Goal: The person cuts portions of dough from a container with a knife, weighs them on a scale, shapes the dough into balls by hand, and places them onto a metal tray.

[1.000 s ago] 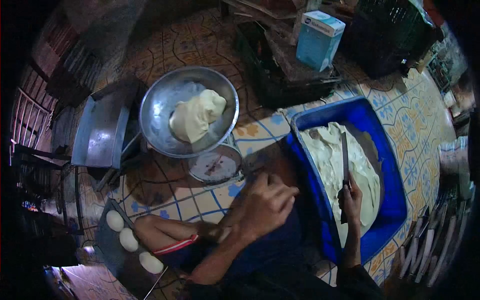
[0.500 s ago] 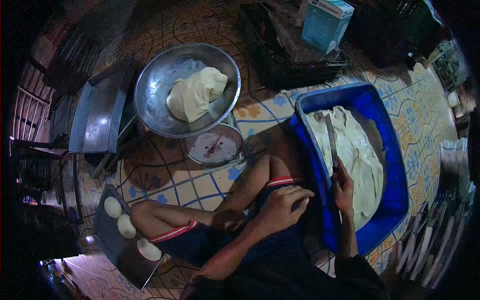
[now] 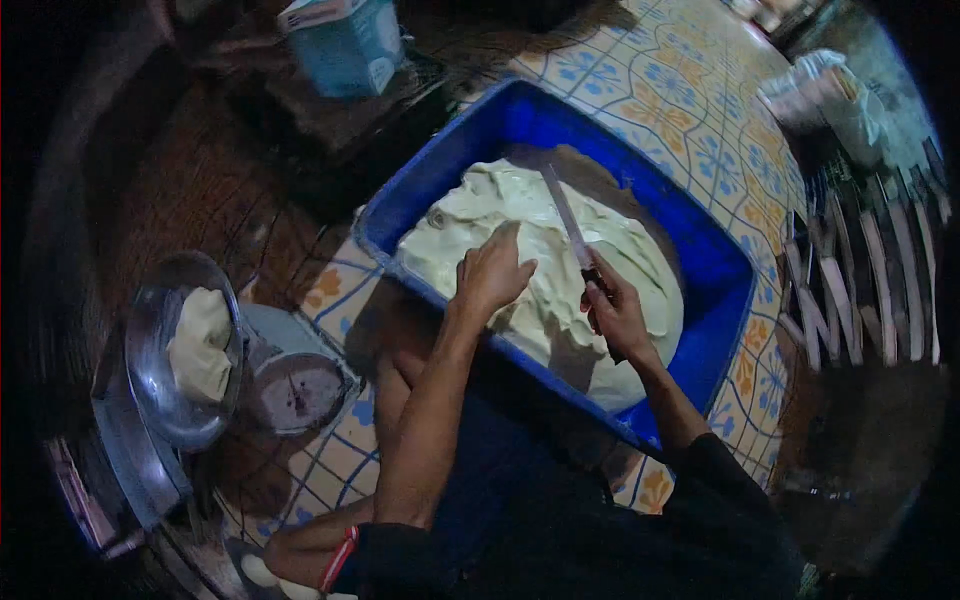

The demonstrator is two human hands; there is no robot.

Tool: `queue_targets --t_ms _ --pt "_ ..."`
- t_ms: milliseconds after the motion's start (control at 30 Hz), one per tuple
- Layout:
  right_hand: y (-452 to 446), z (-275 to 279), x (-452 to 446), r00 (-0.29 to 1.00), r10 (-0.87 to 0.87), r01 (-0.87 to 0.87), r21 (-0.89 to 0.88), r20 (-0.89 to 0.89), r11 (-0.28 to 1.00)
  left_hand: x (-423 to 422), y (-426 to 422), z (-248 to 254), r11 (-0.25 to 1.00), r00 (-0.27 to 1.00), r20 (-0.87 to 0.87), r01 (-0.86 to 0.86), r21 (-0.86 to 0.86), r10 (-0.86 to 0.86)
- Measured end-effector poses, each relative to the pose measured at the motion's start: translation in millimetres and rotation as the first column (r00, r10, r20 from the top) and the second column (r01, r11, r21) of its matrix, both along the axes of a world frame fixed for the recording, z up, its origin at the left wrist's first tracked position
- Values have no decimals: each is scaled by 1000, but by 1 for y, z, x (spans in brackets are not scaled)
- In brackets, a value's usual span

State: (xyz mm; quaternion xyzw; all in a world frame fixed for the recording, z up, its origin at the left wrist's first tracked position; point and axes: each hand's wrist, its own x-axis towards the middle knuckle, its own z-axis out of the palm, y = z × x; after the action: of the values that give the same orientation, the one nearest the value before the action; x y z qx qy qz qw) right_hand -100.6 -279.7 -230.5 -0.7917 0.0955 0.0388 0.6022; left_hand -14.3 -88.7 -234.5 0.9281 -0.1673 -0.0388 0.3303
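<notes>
A large mass of pale dough fills much of a blue plastic tub in front of me. My right hand grips the dark handle of a knife, its long blade lying over the dough and pointing away from me. My left hand is over the near left part of the dough, thumb apart from the fingers. Whether its fingertips touch the dough, I cannot tell. At left, a metal bowl holds a lump of dough and sits on a dial scale.
A blue and white box stands at the upper left. Several split wood sticks lie at the right. Below the bowl is a metal tray. Part of a rounded dough piece shows near my knee at the bottom left.
My view has swung right toward the tub. The left hand has moved from beside my lap to over the dough, opening out. The knife stays in the right hand, now farther over the dough.
</notes>
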Motion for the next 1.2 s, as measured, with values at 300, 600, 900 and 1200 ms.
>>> queue_targets --t_ms 300,600,900,1200 --pt "-1 -31 29 968 249 -248 -202 -18 948 -29 -13 8 942 978 -117 201 269 -175" --pt "-9 12 -42 761 646 -648 -96 -57 755 -48 35 80 833 981 -148 -185 -521 126" --pt "48 21 -17 864 490 -479 110 -116 871 -93 176 198 751 851 233 -248 -612 471" --pt "71 11 -14 911 412 -413 -24 -25 911 -121 334 144 463 458 629 -870 170 628"
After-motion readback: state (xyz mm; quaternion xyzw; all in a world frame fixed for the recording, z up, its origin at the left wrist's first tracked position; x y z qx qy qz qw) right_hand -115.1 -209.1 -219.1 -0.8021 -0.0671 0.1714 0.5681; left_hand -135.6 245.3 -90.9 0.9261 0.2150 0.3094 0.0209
